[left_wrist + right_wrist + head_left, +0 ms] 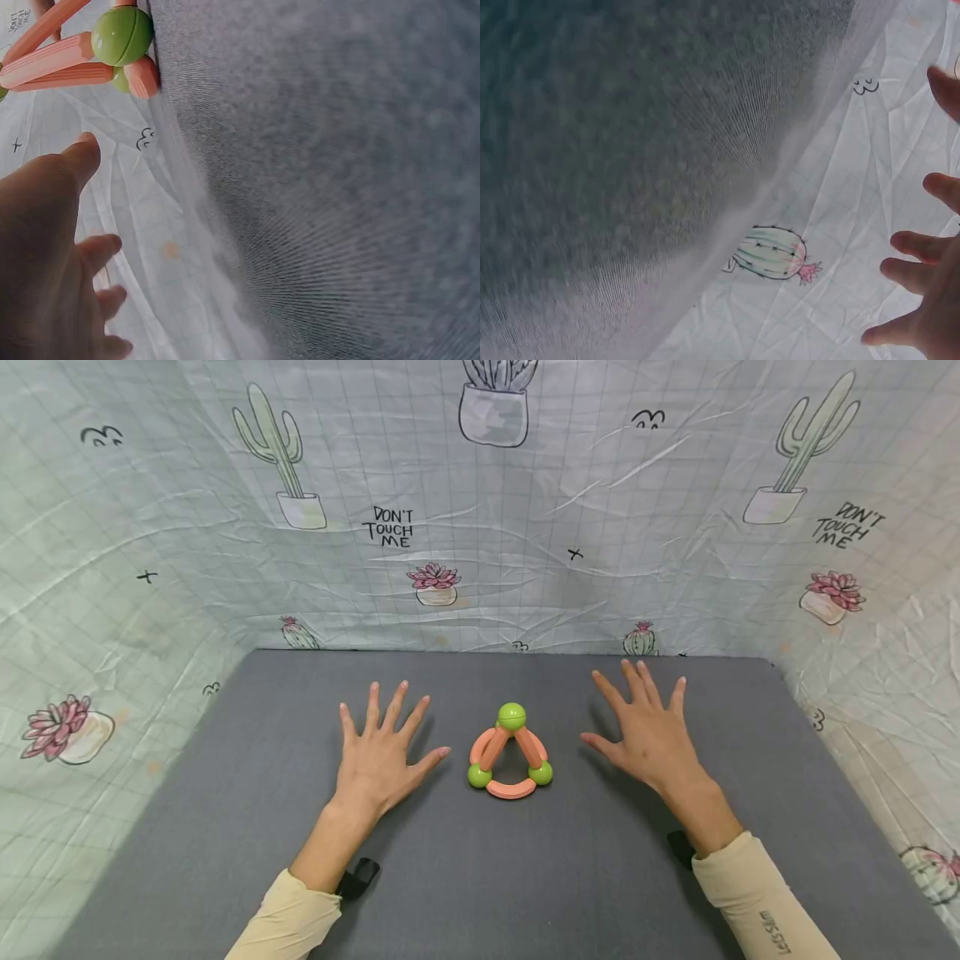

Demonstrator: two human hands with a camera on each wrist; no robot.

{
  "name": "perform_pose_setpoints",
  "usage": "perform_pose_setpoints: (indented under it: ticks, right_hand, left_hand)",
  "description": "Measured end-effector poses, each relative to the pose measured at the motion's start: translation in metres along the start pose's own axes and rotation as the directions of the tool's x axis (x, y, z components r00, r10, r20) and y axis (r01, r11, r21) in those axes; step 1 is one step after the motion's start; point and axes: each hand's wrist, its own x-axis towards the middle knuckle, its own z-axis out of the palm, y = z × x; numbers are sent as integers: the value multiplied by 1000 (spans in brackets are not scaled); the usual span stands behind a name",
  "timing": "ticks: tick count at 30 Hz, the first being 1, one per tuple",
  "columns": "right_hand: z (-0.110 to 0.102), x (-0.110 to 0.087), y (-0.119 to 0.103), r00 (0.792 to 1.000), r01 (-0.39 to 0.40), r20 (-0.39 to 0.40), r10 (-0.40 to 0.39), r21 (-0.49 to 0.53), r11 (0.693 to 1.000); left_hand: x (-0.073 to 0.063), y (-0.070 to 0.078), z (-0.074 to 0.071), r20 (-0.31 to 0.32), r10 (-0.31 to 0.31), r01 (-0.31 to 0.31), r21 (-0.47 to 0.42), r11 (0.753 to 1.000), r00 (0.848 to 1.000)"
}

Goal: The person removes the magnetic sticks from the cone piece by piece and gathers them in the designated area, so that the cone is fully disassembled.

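Bench [512,868], grey. Left hand [377,764] and right hand [651,737]: fingers spread, released. Orange-and-green frame [531,748]: whole in head view; cropped in left wrist view, which alone reveals ridged bars [49,61]; stands on bench between both hands' fingers, apart from each.

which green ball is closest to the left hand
In the head view, it's the lower-left green ball; the top ball and lower-right ball sit farther right.
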Motion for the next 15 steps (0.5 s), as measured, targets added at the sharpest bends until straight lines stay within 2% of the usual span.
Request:
perform_pose_setpoints:
  ticks: [7, 12, 15]
  right_hand:
    - [3, 0, -6, 995, 70, -80, -66, 43, 997]
    - [5, 2, -10, 983, 122, -152, -107, 93, 988]
    - [6, 3, -11, 979, 140, -169, -115, 148, 979]
  left_hand:
    - [1, 2, 0, -33, 51, -53, -53, 997, 998]
    - [4, 2, -2, -98, 88, -99, -104, 990, 991]
    - [5, 3, -2, -149, 108, -131, -149, 980, 983]
